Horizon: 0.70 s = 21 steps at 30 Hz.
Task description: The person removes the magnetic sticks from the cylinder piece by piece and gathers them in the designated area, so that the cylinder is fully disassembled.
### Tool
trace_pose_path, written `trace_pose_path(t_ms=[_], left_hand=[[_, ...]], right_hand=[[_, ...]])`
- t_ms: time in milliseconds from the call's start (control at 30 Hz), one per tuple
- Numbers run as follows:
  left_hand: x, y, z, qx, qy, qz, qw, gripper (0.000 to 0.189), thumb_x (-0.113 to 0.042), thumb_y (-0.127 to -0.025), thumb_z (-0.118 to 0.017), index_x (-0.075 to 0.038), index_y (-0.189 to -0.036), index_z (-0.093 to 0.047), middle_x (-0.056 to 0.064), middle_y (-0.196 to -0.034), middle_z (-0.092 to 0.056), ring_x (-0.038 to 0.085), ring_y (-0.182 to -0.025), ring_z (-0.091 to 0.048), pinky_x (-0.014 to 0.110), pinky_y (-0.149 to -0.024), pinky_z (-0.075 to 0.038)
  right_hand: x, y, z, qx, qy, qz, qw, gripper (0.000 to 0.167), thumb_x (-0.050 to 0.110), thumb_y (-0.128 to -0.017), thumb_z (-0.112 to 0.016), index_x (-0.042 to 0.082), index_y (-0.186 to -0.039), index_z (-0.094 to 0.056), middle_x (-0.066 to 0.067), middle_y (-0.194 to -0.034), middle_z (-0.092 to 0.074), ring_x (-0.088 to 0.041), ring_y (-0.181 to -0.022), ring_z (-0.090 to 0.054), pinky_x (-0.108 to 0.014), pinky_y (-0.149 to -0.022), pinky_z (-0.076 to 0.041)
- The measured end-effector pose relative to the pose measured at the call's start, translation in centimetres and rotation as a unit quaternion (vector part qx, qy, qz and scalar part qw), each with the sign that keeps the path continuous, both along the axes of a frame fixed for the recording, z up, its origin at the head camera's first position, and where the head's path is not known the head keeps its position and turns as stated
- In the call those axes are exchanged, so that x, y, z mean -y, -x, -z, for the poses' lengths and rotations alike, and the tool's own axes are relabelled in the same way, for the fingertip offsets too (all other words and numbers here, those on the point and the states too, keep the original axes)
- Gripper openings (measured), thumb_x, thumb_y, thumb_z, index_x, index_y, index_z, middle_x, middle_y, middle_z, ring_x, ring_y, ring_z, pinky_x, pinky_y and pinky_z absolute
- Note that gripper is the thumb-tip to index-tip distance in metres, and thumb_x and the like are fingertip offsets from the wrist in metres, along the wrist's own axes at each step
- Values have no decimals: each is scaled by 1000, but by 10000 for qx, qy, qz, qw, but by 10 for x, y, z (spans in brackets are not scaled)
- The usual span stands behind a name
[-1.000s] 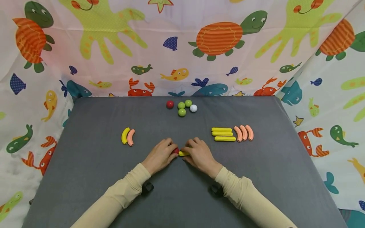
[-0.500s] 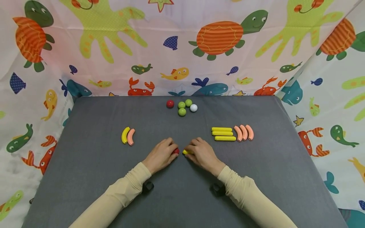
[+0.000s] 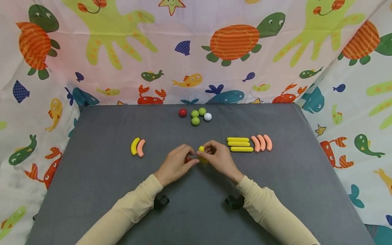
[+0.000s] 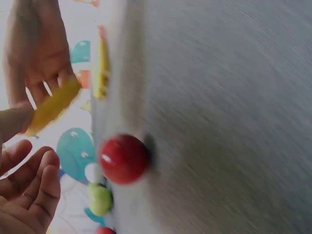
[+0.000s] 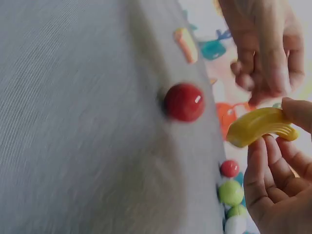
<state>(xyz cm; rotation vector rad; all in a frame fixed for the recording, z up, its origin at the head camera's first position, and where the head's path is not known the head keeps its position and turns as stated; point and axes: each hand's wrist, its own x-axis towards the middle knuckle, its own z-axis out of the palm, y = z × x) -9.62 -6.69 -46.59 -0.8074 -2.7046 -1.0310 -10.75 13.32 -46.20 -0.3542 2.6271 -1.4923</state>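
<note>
My right hand (image 3: 219,157) pinches a curved yellow banana-like toy piece (image 5: 258,126) between thumb and fingers, raised off the table; grooves show at one end. My left hand (image 3: 174,164) is beside it, fingers loosely bent and spread from the thumb, gripping nothing. In the left wrist view its thumb (image 4: 10,123) comes close to the piece's lower end; contact cannot be told. Below the hands a red ball (image 4: 125,159) rests on the cloth, apart from the fingers; in the head view my left hand partly covers it.
On the grey table (image 3: 107,190), a yellow piece (image 3: 134,146) and a pink curved piece (image 3: 141,148) lie left. Yellow bars (image 3: 241,149) and pink curved pieces (image 3: 261,143) lie right. Another red ball (image 3: 182,112), green balls (image 3: 195,121) and a white ball (image 3: 207,116) are at the back.
The yellow piece has come away from the red ball, been lifted and turned more upright by my right hand. My left hand has let go of the red ball and risen slightly.
</note>
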Motion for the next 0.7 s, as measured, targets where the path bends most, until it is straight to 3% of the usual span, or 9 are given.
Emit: trace_pose_path(t_ms=[200,333,433,533,633,700], left_hand=[[-6,0,-9,456,-568,-183,9972,22,-19,-82,-79,-10,-92,-63,3,-81,-60,7,-68,-53,19,-60,-45],[-3,2,-13,776,-734,-352,9937,18,-14,-84,-77,-10,-93,-63,4,-85,-64,7,-70,-59,18,-62,-50],[5,6,-17,1021,-741,-698,9896,17,-13,-85,-75,-9,-97,-63,4,-89,-66,9,-75,-63,22,-66,-54],[18,16,-22,958,-508,-1275,9859,16,-13,-86,-72,-6,-99,-64,7,-90,-67,14,-77,-64,30,-69,-55],[37,26,-19,537,-24,-1838,9815,15,-10,-86,-68,-1,-98,-65,13,-90,-65,23,-76,-62,38,-69,-54],[54,32,-14,314,355,-2151,9754,15,-8,-85,-65,2,-96,-64,17,-89,-63,29,-75,-61,44,-67,-53]], right_hand=[[9,0,-7,782,840,38,9934,26,29,-88,-73,6,-99,-66,-13,-84,-71,-31,-77,-70,-37,-68,-57],[14,0,-7,861,997,19,9913,25,24,-90,-71,3,-103,-66,-17,-89,-73,-35,-81,-71,-46,-75,-58],[15,0,-9,884,1073,-6,9903,26,20,-95,-65,1,-113,-64,-22,-96,-72,-39,-87,-70,-52,-80,-56],[15,-2,-21,906,1026,115,9905,23,14,-99,-58,0,-116,-63,-26,-100,-70,-41,-92,-68,-52,-83,-55],[12,-6,-32,910,857,263,9918,18,8,-99,-53,-1,-110,-65,-28,-99,-69,-41,-92,-68,-45,-82,-57],[8,-6,-29,836,755,262,9933,17,6,-99,-52,-1,-106,-66,-26,-97,-69,-33,-87,-69,-39,-79,-57]])
